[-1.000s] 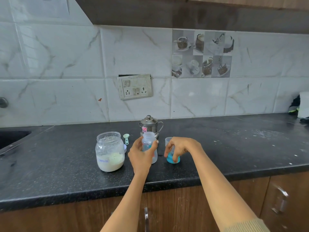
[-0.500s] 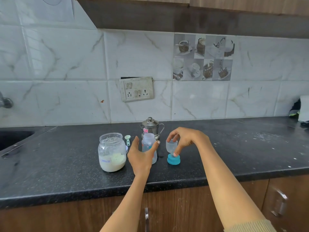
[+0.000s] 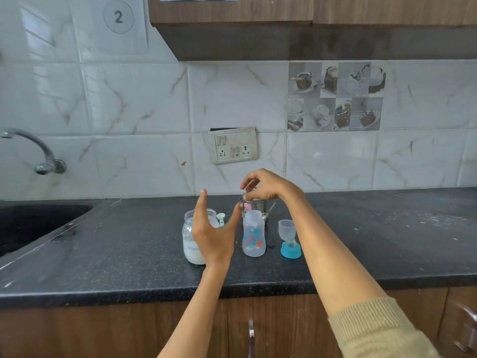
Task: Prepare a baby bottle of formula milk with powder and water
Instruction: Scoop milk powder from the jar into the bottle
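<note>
The clear baby bottle [image 3: 253,235] with coloured dots stands upright and uncapped on the black counter [image 3: 129,254]. My left hand [image 3: 214,233] hovers open just left of it, apart from it, and hides part of the glass jar of white formula powder [image 3: 189,245]. Behind the bottle stands a small steel pot [image 3: 255,209]. My right hand [image 3: 263,186] curls over its lid, fingers and thumb pinched around the hidden knob. The blue screw ring [image 3: 291,251], with a clear cap [image 3: 286,226] resting on it, sits right of the bottle. A pale green scoop [image 3: 221,217] lies behind the jar.
A dark sink [image 3: 31,223] with a steel tap [image 3: 38,148] lies at the left. A switch panel [image 3: 233,145] is on the tiled wall behind. Wooden cabinets [image 3: 258,21] hang above, and drawers with handles sit below the counter edge.
My left hand let go of the bottle and opened. My right hand left the clear cap on the blue ring and moved back to the steel pot's lid. The view tilted upward.
</note>
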{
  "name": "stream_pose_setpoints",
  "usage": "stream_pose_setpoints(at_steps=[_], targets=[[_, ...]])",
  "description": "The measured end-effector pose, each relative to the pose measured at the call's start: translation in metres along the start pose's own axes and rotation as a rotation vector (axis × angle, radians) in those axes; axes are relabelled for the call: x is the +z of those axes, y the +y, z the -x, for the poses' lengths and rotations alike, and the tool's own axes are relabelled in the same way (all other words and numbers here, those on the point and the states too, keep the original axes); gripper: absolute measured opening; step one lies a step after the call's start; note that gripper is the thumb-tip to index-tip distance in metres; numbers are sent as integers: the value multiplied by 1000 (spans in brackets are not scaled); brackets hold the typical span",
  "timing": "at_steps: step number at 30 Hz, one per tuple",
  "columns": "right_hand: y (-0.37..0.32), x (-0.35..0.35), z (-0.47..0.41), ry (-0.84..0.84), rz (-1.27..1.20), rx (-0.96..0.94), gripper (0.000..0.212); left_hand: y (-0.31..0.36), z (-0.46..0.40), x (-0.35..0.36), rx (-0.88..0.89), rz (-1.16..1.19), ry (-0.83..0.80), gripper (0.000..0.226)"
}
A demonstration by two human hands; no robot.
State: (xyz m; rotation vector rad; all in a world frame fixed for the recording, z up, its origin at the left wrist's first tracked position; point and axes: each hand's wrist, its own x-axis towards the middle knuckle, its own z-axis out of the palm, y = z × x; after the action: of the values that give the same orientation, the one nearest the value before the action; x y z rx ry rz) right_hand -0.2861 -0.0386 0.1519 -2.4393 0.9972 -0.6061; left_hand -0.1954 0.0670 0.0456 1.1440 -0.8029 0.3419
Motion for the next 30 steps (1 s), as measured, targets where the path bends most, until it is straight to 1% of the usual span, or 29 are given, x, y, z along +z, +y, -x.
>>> stream_pose_setpoints(at_steps=[2,5,8,11,13,15,16,17,18,19,20,21,23,25,28,29,30], targets=[[-9,9,-13,20,-16,2,28,-7,-6,-13,-68,-25,7,85],[-19,28,-34,47,-42,18,29,-25,-8,-30,-221,-86,-59,108],[-23,50,-55,59,-41,60,34,-40,-8,-41,-351,-128,-183,130],[-22,74,-77,81,16,113,38,-53,-4,-46,-413,-173,-341,141],[-20,89,-90,90,81,157,30,-62,-2,-47,-434,-224,-437,139],[-16,100,-100,82,143,204,7,-67,1,-47,-450,-267,-487,134],[-12,106,-108,83,156,228,13,-72,1,-47,-450,-272,-489,130],[-9,112,-115,84,169,255,13,-77,1,-46,-444,-270,-476,123],[-6,117,-121,80,177,275,6,-81,1,-46,-436,-255,-454,113],[-2,123,-129,89,173,305,13,-83,1,-46,-427,-233,-430,104],[2,128,-136,85,185,343,24,-84,1,-46,-422,-212,-413,100],[5,133,-141,82,191,368,29,-84,0,-45,-417,-198,-401,99],[12,142,-148,76,194,419,30,-86,1,-46,-400,-179,-397,97],[19,150,-152,81,169,451,26,-85,2,-47,-405,-165,-393,94],[26,160,-152,73,141,487,13,-86,3,-47,-401,-166,-392,91],[28,162,-152,77,133,493,14,-86,3,-48,-399,-170,-387,91],[29,164,-151,85,127,501,21,-86,4,-48,-399,-174,-382,91]])
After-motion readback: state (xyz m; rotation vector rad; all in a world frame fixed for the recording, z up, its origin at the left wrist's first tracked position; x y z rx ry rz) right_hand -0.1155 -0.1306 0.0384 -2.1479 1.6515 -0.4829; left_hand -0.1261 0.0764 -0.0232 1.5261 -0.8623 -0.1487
